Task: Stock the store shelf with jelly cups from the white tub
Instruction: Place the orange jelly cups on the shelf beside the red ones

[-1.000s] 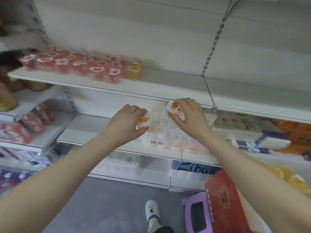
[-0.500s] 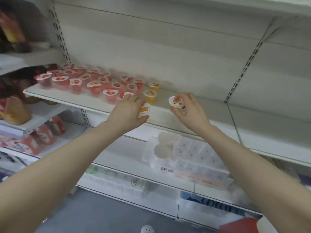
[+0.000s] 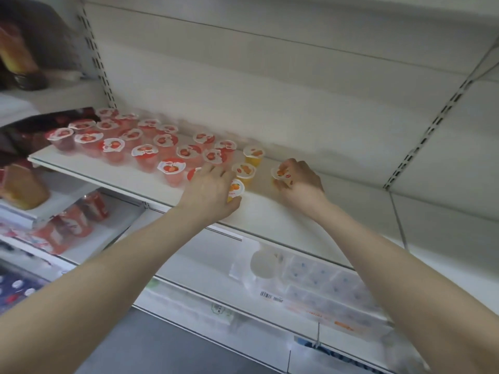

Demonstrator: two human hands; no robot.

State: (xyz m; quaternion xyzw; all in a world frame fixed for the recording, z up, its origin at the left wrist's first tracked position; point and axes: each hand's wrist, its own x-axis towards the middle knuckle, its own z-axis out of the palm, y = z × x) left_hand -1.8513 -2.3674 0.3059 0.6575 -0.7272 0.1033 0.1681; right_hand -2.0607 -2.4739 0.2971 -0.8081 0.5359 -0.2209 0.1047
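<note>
both hands (image 3: 209, 190) (image 3: 299, 182) grip orange-fruit-labelled jelly cups (image 3: 235, 188); no writing legible.

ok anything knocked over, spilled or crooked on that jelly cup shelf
Nothing stands out. The red jelly cups and orange jelly cups stand upright on the shelf, lids on, no spill visible. Each hand holds one orange cup.

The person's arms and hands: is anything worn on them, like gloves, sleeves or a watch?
Nothing shows. The left hand and right hand are bare, with no gloves, and I see no rings. Both forearms are uncovered as far as the picture reaches: no sleeve, watch or bracelet in view.
</note>
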